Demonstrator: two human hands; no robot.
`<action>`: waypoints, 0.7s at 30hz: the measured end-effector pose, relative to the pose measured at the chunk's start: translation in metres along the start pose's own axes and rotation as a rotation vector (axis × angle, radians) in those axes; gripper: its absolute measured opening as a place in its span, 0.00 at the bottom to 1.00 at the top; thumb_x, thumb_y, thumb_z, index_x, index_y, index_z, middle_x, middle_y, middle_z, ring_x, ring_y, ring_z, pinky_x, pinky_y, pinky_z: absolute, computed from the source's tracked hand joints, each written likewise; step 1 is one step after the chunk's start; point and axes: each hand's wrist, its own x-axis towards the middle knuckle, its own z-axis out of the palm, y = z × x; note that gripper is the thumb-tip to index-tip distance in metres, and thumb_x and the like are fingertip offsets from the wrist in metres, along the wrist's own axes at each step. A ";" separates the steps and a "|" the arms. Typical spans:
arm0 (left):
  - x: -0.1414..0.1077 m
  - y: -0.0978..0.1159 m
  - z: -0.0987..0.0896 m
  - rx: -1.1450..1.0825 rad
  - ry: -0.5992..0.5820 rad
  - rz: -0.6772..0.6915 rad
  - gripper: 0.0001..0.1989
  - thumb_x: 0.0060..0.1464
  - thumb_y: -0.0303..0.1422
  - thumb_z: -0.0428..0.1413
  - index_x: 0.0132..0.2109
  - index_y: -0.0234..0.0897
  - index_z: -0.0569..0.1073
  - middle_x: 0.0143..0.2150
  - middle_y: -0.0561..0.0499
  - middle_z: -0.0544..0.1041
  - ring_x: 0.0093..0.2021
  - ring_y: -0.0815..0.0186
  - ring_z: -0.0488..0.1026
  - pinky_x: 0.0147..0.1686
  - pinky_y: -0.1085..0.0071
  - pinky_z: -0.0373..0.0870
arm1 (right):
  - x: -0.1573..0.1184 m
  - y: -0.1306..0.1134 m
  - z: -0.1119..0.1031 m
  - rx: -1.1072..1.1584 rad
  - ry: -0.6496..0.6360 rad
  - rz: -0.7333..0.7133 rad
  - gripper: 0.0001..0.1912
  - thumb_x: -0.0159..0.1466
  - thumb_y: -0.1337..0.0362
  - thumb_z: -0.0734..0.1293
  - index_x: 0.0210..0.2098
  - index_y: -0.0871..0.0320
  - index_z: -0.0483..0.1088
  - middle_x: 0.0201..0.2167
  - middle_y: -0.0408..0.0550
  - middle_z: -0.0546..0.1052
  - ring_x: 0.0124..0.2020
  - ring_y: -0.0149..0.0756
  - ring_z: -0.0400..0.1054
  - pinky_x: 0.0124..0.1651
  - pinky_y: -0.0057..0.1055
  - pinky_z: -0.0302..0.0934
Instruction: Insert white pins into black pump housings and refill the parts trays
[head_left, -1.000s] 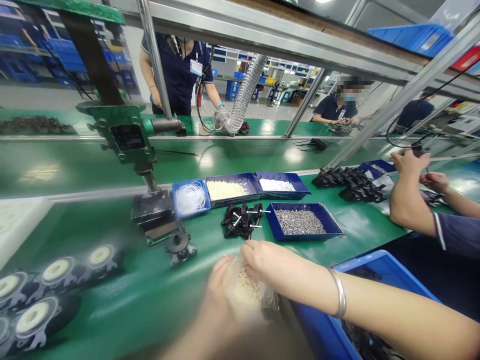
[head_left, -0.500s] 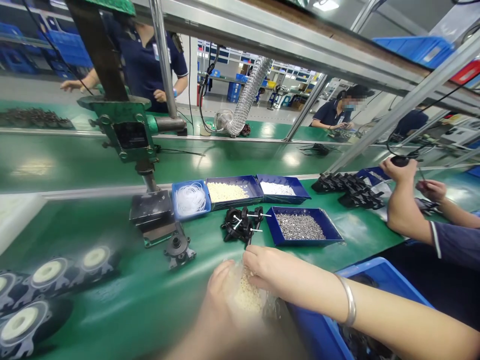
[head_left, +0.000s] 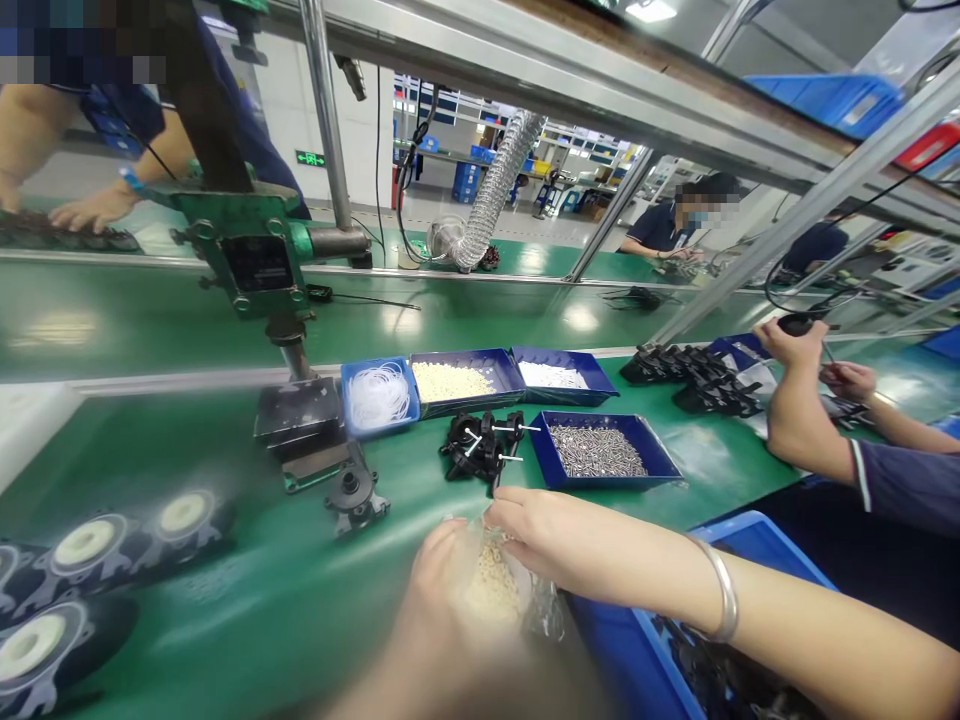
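Note:
Near the table's front, my left hand [head_left: 433,585] is wrapped around the side of a clear plastic bag [head_left: 493,590] of small cream-coloured pieces. My right hand [head_left: 529,525], with a silver bangle on the wrist, grips the top of the same bag; its fingertips are partly hidden. Just beyond the hands lies a cluster of black plastic parts [head_left: 472,450] with white pins sticking out. A blue tray [head_left: 660,450] of small metal pins sits to the right of it. Behind stand trays of yellowish pieces [head_left: 454,382], white pieces [head_left: 553,376] and clear rings [head_left: 379,395].
A green press [head_left: 259,250] rises at left over a black block, with a dark metal part [head_left: 352,490] beside it. Round black parts with white centres [head_left: 90,545] lie far left. A blue bin [head_left: 667,660] is at lower right. A co-worker's arm [head_left: 802,410] reaches in at right.
Both my hands stay on the bag, with only a slight shift of the right forearm. Across the table, a co-worker has leaned left, with hands now on the dark parts there.

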 end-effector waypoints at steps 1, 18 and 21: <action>0.000 0.000 0.000 0.001 0.002 -0.003 0.49 0.37 0.40 0.68 0.65 0.44 0.55 0.59 0.34 0.68 0.58 0.39 0.69 0.52 0.46 0.72 | -0.001 -0.001 -0.002 0.004 -0.006 0.003 0.06 0.65 0.76 0.60 0.35 0.62 0.65 0.33 0.47 0.69 0.29 0.31 0.63 0.32 0.28 0.56; 0.026 0.026 -0.009 -0.020 -0.031 -0.012 0.30 0.43 0.45 0.65 0.51 0.39 0.67 0.45 0.42 0.76 0.50 0.48 0.74 0.48 0.51 0.74 | -0.003 -0.001 -0.004 0.228 0.028 0.087 0.11 0.69 0.72 0.59 0.44 0.61 0.72 0.38 0.49 0.76 0.41 0.36 0.71 0.43 0.30 0.62; 0.027 0.027 -0.008 -0.008 -0.037 0.019 0.28 0.44 0.44 0.65 0.50 0.39 0.68 0.44 0.43 0.76 0.49 0.50 0.75 0.48 0.51 0.74 | -0.002 0.000 0.000 0.236 0.050 0.125 0.07 0.67 0.71 0.63 0.42 0.62 0.73 0.36 0.48 0.76 0.39 0.36 0.71 0.41 0.29 0.62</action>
